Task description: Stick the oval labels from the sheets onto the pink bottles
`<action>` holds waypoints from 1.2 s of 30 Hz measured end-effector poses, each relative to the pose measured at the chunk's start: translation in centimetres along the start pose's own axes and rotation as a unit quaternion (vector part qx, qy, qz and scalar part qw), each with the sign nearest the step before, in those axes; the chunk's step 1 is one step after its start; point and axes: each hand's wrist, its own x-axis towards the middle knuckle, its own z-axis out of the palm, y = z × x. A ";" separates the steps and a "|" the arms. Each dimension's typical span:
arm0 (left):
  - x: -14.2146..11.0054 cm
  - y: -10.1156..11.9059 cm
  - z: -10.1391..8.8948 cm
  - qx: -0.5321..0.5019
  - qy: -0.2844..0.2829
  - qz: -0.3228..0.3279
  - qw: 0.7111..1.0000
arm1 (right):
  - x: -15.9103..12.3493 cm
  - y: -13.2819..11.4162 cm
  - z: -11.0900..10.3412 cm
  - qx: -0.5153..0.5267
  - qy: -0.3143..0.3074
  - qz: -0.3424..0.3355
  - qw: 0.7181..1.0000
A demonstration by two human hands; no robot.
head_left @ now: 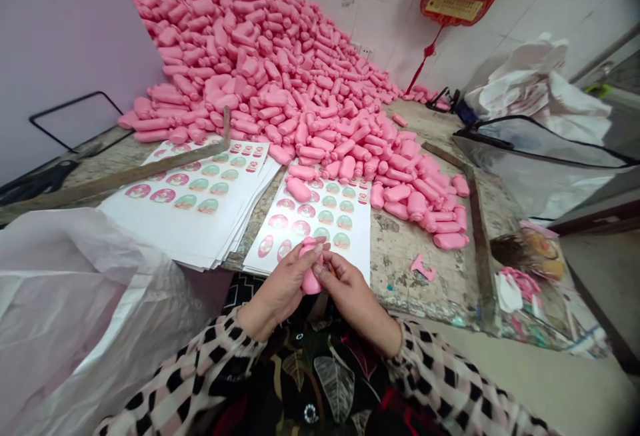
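Observation:
A small pink plastic bottle (311,281) is held upright in front of my body, just past the table's front edge. My left hand (280,283) is closed around it, with the thumb across its upper part. From the other side, my right hand (353,289) has its thumb and bent fingers pressed against the same bottle. My fingers cover much of its surface, so any label on it cannot be seen. Just beyond my hands lies a stack of sticker sheets (323,249) with pink and green oval labels. One loose pink bottle (299,189) rests on that stack.
A large heap of pink bottles (280,76) covers the back of the worn table (400,269). Another sticker-sheet stack (200,223) lies left under a wooden strip (125,173). Scissors (43,179) lie far left. White plastic sheeting (90,303) hangs at left; a clutter-filled corner (530,283) is right.

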 end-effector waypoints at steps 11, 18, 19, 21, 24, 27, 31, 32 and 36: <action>-2.3 1.0 -2.2 0.499 -0.003 0.097 0.861 | 0.4 1.7 -5.2 -0.474 0.101 -0.001 0.875; -3.5 -1.3 -2.7 0.706 -0.055 0.125 0.695 | 0.8 1.3 -3.2 -0.600 0.108 0.000 0.793; -3.5 -1.5 -2.7 0.716 -0.057 0.122 0.685 | 0.8 1.3 -3.1 -0.613 0.105 0.000 0.783; -3.6 -1.8 -2.8 0.731 -0.060 0.123 0.669 | 0.9 1.3 -3.1 -0.635 0.102 -0.001 0.766; -3.6 -2.0 -2.9 0.749 -0.063 0.129 0.646 | 0.8 1.3 -3.1 -0.654 0.098 -0.004 0.750; -3.6 -2.2 -3.0 0.766 -0.064 0.139 0.625 | 0.8 1.2 -3.1 -0.661 0.086 -0.010 0.746; -3.6 -2.8 -3.2 0.778 -0.057 0.164 0.604 | 0.8 1.2 -3.2 -0.662 0.084 -0.023 0.745; -3.6 -2.9 -3.2 0.780 -0.055 0.170 0.600 | 0.8 1.2 -3.3 -0.660 0.083 -0.025 0.746; -3.5 -3.4 -3.4 0.782 -0.049 0.188 0.593 | 0.7 1.5 -3.4 -0.647 0.080 -0.030 0.757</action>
